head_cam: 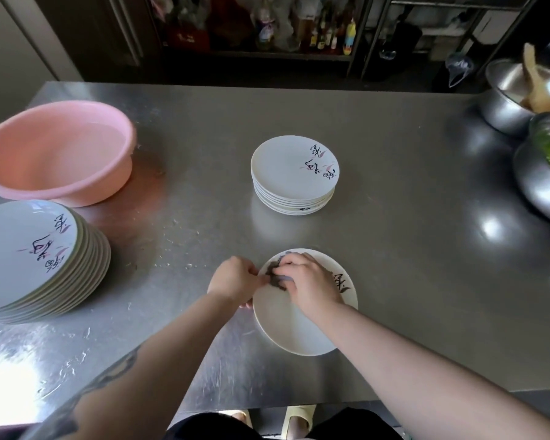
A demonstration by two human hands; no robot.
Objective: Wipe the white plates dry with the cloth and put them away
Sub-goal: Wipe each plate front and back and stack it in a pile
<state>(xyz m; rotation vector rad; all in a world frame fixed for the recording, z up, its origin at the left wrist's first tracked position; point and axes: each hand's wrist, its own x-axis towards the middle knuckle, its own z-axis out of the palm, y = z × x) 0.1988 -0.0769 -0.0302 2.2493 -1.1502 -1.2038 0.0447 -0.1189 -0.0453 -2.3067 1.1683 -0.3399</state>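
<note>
Nearest the camera, one white plate (302, 315) lies on the steel table (410, 217), directly under both hands. Right hand (311, 285) presses a crumpled grey cloth (275, 274) onto the plate's far-left area, fingers curled over it. Left hand (234, 281) pinches the plate's left rim. The smaller stack (294, 174), probably the dried plates, stands straight ahead, well apart; the right hand is nearer. A larger stack (42, 258) sits far left, partly cut off. The hands hide most of the cloth.
</note>
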